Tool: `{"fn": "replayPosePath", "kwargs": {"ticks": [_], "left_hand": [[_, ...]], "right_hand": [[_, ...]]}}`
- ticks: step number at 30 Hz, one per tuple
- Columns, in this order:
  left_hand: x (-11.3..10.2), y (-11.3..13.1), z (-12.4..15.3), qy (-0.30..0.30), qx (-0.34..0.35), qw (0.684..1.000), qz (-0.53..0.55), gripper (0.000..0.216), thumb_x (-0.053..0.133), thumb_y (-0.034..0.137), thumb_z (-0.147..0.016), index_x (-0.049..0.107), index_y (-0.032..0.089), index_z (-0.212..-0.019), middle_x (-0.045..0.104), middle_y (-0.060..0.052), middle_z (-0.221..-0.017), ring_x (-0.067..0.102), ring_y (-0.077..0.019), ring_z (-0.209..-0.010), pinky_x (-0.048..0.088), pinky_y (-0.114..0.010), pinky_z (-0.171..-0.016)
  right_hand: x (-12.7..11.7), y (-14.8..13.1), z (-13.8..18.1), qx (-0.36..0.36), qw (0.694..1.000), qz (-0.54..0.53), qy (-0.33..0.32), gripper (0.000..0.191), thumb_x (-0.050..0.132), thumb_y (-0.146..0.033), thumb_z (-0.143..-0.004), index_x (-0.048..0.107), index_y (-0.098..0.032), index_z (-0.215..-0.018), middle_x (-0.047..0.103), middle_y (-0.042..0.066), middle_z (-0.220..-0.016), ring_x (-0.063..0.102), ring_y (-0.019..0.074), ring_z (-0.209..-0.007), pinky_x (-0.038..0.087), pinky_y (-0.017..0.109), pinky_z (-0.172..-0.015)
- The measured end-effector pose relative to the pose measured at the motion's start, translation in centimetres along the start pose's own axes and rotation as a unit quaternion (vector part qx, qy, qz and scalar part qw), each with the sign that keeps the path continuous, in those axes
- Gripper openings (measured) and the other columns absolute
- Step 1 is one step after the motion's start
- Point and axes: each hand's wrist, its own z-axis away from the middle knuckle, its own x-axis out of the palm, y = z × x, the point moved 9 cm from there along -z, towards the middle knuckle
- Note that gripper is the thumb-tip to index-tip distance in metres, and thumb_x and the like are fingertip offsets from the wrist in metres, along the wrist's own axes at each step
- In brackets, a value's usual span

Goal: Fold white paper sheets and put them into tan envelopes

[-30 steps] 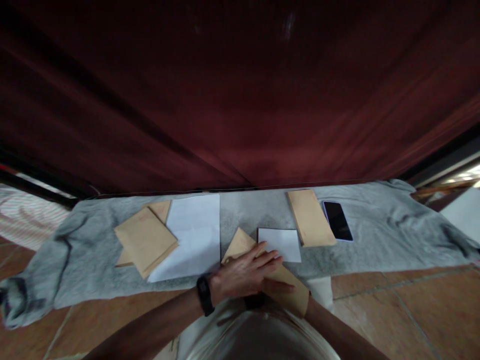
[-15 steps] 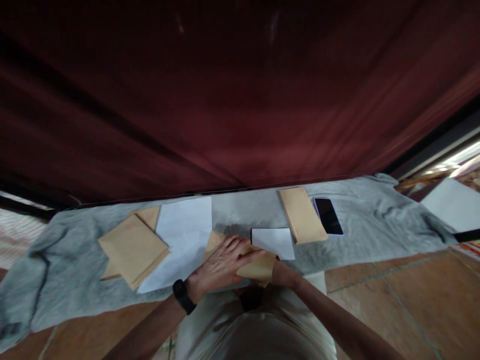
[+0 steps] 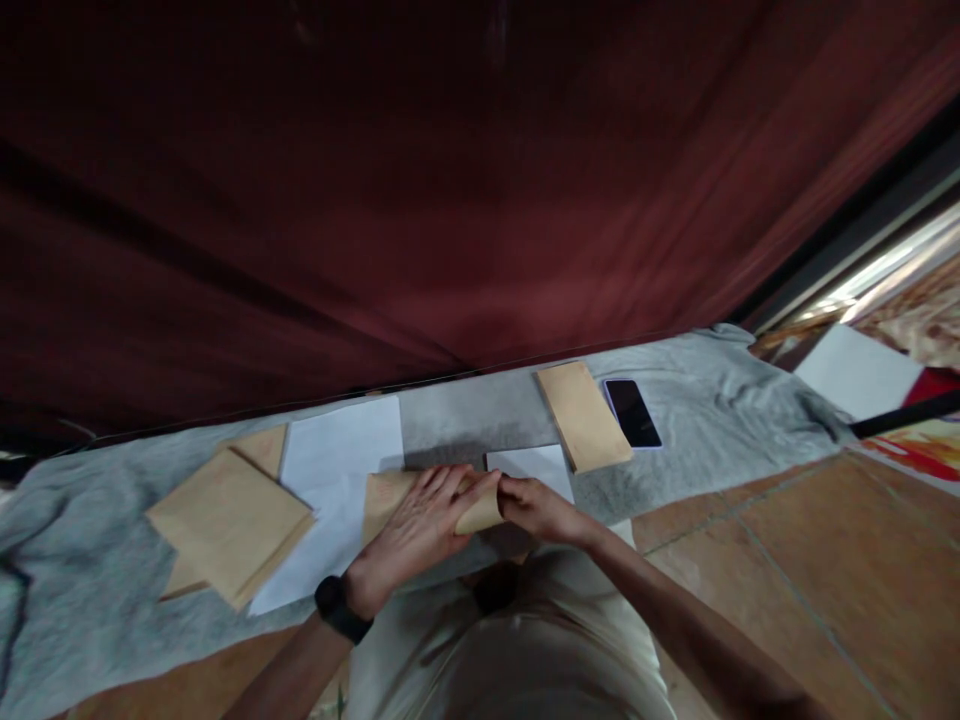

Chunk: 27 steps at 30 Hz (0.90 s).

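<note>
A brown envelope [image 3: 384, 494] lies on the grey cloth [image 3: 90, 540] right in front of me. My left hand [image 3: 416, 530], with a black band on the wrist, rests flat on it with fingers stretched out. My right hand [image 3: 534, 505] pinches the envelope's right end, fingers closed on it. A small folded white sheet [image 3: 532, 462] lies just behind my hands. A larger white sheet [image 3: 330, 480] lies to the left.
A stack of brown envelopes [image 3: 221, 520] sits at the left of the cloth, another brown envelope stack [image 3: 581, 415] at the right with a black phone [image 3: 632, 412] beside it. A dark red curtain [image 3: 450, 180] hangs behind. Brown tiled floor [image 3: 787, 540] lies to the right.
The envelope has been turned and drawn left on the cloth. My right hand came up from below and now grips its right end. The view swung, shifting everything left.
</note>
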Motion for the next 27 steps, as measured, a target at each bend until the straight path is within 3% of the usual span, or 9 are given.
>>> {"fn": "replayPosePath", "kwargs": {"ticks": [2, 4, 7, 10, 13, 19, 27], "left_hand": [[0.0, -1.4, 0.3, 0.015, -0.021, 1.000, -0.008, 0.090, 0.067, 0.023, -0.086, 0.021, 0.031, -0.162, 0.053, -0.011, -0.145, 0.052, -0.0302, -0.129, 0.039, -0.045, -0.109], [0.0, -2.6, 0.7, 0.032, -0.037, 0.999, -0.019, 0.090, 0.066, 0.025, -0.087, 0.019, 0.028, -0.163, 0.056, -0.012, -0.142, 0.054, -0.0309, -0.127, 0.040, -0.045, -0.108], [-0.2, -3.9, 1.2, 0.055, -0.053, 0.997, -0.027, 0.090, 0.067, 0.031, -0.087, 0.019, 0.024, -0.163, 0.058, -0.014, -0.138, 0.056, -0.0324, -0.125, 0.042, -0.045, -0.106], [-0.3, -4.4, 1.4, 0.066, -0.056, 0.996, -0.026, 0.090, 0.069, 0.034, -0.087, 0.021, 0.020, -0.162, 0.059, -0.016, -0.136, 0.056, -0.0328, -0.125, 0.043, -0.044, -0.106], [0.0, -4.3, 1.6, 0.068, -0.049, 0.996, -0.032, 0.088, 0.069, 0.033, -0.087, 0.023, 0.021, -0.161, 0.059, -0.015, -0.137, 0.057, -0.0331, -0.124, 0.043, -0.046, -0.107], [1.2, -4.5, 2.0, 0.057, -0.054, 0.996, -0.038, 0.094, 0.071, 0.030, -0.084, 0.020, 0.020, -0.162, 0.059, -0.015, -0.136, 0.056, -0.0338, -0.126, 0.039, -0.050, -0.112], [1.8, -4.6, 1.7, 0.043, -0.048, 0.998, -0.018, 0.100, 0.070, 0.025, -0.083, 0.012, 0.023, -0.164, 0.058, -0.014, -0.136, 0.055, -0.0319, -0.127, 0.039, -0.048, -0.112]], "right_hand": [[-1.8, 0.6, 1.4, 0.015, 0.999, 0.006, 0.052, 0.021, 0.047, -0.027, -0.098, 0.066, -0.020, -0.102, 0.071, 0.003, -0.095, 0.065, 0.0146, -0.084, 0.050, 0.024, -0.075], [-4.1, 2.1, 3.7, 0.068, 0.984, 0.072, 0.147, 0.026, 0.045, -0.029, -0.101, 0.063, -0.020, -0.117, 0.072, 0.006, -0.108, 0.068, 0.0170, -0.090, 0.051, 0.026, -0.078], [-6.2, 4.7, 7.7, 0.180, 0.914, 0.271, 0.241, 0.028, 0.044, -0.031, -0.103, 0.060, -0.017, -0.121, 0.070, 0.012, -0.114, 0.070, 0.0214, -0.088, 0.051, 0.030, -0.075], [-6.1, 6.6, 9.9, 0.257, 0.848, 0.398, 0.240, 0.033, 0.045, -0.037, -0.104, 0.058, -0.012, -0.120, 0.068, 0.017, -0.109, 0.070, 0.0263, -0.087, 0.049, 0.032, -0.066], [-5.6, 7.4, 10.0, 0.280, 0.816, 0.449, 0.233, 0.035, 0.050, -0.042, -0.103, 0.058, -0.011, -0.117, 0.067, 0.017, -0.107, 0.069, 0.0269, -0.087, 0.049, 0.032, -0.064], [-5.2, 7.4, 8.9, 0.248, 0.795, 0.487, 0.262, 0.037, 0.055, -0.032, -0.100, 0.053, -0.006, -0.126, 0.068, 0.021, -0.109, 0.067, 0.0310, -0.101, 0.053, 0.036, -0.079], [-5.5, 9.1, 9.2, 0.245, 0.822, 0.434, 0.276, 0.030, 0.057, -0.032, -0.097, 0.053, -0.011, -0.119, 0.069, 0.017, -0.107, 0.068, 0.0290, -0.102, 0.053, 0.037, -0.089]]}}
